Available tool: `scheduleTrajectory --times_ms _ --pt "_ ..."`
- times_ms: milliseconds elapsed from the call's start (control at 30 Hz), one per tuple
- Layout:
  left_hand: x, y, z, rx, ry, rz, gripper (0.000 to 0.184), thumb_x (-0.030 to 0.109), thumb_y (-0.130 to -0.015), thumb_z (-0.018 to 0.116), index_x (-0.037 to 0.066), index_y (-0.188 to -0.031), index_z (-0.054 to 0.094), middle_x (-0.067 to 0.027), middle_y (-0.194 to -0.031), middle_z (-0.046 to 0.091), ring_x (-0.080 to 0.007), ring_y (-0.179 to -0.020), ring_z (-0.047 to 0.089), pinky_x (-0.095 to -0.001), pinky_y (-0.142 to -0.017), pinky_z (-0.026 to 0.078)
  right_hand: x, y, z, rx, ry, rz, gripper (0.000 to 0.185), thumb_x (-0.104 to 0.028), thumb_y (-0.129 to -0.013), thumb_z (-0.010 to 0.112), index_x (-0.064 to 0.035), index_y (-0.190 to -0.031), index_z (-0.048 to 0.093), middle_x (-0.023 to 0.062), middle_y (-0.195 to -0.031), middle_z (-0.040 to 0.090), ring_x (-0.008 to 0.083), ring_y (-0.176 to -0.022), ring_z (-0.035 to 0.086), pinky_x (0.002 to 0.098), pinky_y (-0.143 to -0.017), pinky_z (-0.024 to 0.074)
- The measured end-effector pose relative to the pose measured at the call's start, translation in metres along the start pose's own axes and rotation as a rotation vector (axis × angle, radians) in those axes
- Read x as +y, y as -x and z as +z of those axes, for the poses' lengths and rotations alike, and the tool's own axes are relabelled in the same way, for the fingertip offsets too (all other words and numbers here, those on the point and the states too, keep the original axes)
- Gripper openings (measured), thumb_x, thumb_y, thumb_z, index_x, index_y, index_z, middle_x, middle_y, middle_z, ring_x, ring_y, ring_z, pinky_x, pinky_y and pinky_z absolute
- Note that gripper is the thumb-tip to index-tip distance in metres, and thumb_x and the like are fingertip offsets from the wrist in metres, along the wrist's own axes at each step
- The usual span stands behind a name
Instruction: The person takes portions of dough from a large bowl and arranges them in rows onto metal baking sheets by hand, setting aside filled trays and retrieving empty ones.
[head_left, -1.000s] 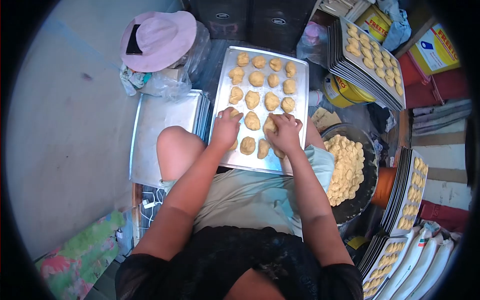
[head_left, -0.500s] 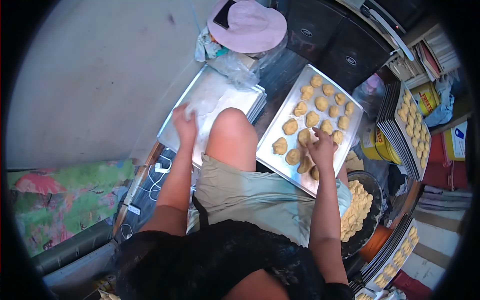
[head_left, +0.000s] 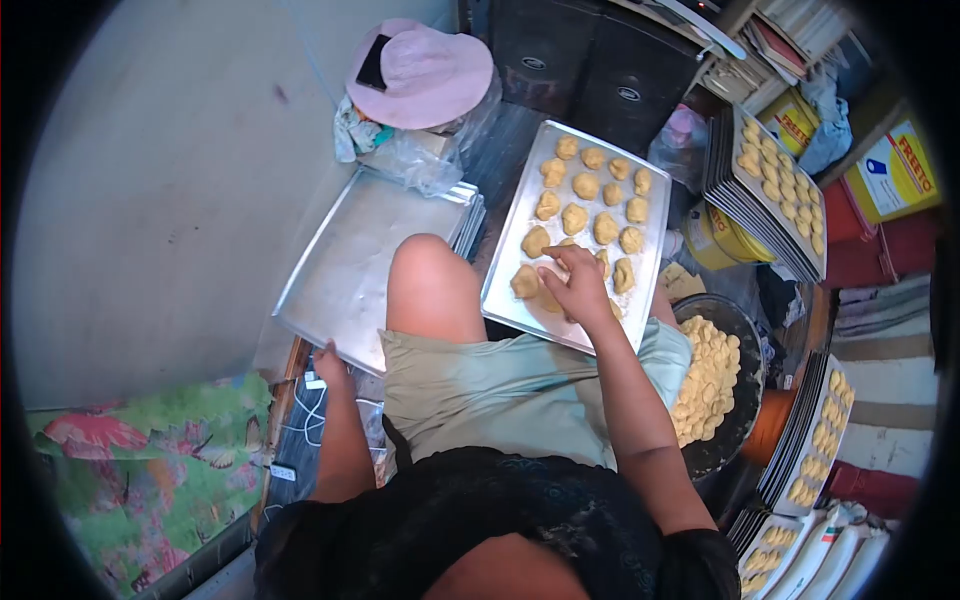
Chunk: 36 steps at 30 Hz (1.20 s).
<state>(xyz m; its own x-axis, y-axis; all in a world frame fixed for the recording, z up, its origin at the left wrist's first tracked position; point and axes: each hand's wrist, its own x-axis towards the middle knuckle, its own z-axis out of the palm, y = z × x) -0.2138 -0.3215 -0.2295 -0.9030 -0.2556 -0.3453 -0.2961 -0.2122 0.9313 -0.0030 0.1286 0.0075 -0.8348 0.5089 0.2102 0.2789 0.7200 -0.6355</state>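
Observation:
My right hand [head_left: 578,287] is over the near half of a metal baking tray [head_left: 497,290] propped by my legs. Its fingers are spread and reach to the left, just above the dough pieces. A yellowish dough ball [head_left: 524,282] lies by its fingertips, and other pieces are partly hidden under the hand. Several more lumps sit in rough rows toward the far end. My left hand [head_left: 330,366] is closed at the near edge of a bare metal tray [head_left: 365,255], the top of a stack. Its fingers are small and partly hidden there.
A dark round pan [head_left: 745,330] heaped with dough pieces [head_left: 708,385] stands at my right. Stacked trays of dough [head_left: 780,180] lean beyond it, near a yellow bucket [head_left: 725,240]. A pink hat [head_left: 440,75] with a phone lies behind the bare trays; white cables [head_left: 308,410] run at left.
My left hand has moved down from above the bare tray to its near edge; the whitish thing beside it no longer shows. My right hand has shifted left over the dough. The view has turned.

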Motion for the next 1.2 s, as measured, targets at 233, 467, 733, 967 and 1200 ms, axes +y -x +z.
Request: scheduleTrajectory --times_ms 233,467,733,967,1200 --pt "0.122 0.041 0.041 -0.001 0.021 0.326 0.026 0.015 -0.093 0.065 0.001 -0.11 0.051 -0.0094 -0.098 0.06 -0.0202 -0.088 0.059 -0.0379 -0.082 0.05 0.032 0.024 -0.014 0.045 -0.148 0.034 0.029 -0.025 -0.085 0.07 -0.0062 -0.107 0.07 0.0131 -0.101 0.068 0.0325 -0.099 0.064 0.0419 -0.088 0.0455" --pt "0.303 0.114 0.053 -0.163 -0.435 1.073 0.021 0.015 -0.093 0.067 -0.002 -0.1 0.057 -0.0019 -0.087 0.057 -0.0105 -0.079 0.05 -0.027 -0.072 0.045 0.034 0.032 -0.015 0.109 -0.28 0.026 0.03 -0.021 -0.084 0.072 -0.0034 -0.108 0.069 0.0159 -0.105 0.068 0.0326 -0.099 0.064 0.0402 -0.087 0.0487" --pt "0.282 0.239 0.185 -0.492 0.196 0.632 0.053 -0.003 -0.085 0.059 -0.002 -0.135 0.04 -0.0194 -0.131 0.051 -0.0295 -0.118 0.054 -0.0446 -0.104 0.044 -0.049 0.01 0.005 -0.323 -1.689 0.249 0.076 -0.035 -0.096 0.063 -0.0044 -0.153 0.023 0.0147 -0.14 0.049 0.0199 -0.128 0.048 0.0372 -0.106 0.0414" --pt "0.156 0.257 0.232 -1.239 0.656 -0.3 0.078 0.026 -0.093 0.064 0.013 -0.155 0.019 -0.0157 -0.146 0.043 -0.0278 -0.129 0.048 -0.0499 -0.106 0.042 0.031 0.0 -0.066 0.313 -1.5 0.433 0.04 -0.013 -0.095 0.062 -0.0032 -0.131 0.048 0.0117 -0.111 0.065 0.0197 -0.096 0.065 0.0348 -0.08 0.0558" --pt "0.124 0.157 0.269 -1.105 -0.55 -0.379 0.063 0.05 -0.095 0.057 0.006 -0.139 0.048 -0.0111 -0.098 0.067 -0.0204 -0.073 0.059 -0.0339 -0.069 0.052 0.171 0.063 -0.06 0.303 -0.773 0.275 0.043 -0.012 -0.092 0.066 0.0012 -0.13 0.053 0.013 -0.117 0.064 0.0174 -0.099 0.063 0.0303 -0.087 0.0501"
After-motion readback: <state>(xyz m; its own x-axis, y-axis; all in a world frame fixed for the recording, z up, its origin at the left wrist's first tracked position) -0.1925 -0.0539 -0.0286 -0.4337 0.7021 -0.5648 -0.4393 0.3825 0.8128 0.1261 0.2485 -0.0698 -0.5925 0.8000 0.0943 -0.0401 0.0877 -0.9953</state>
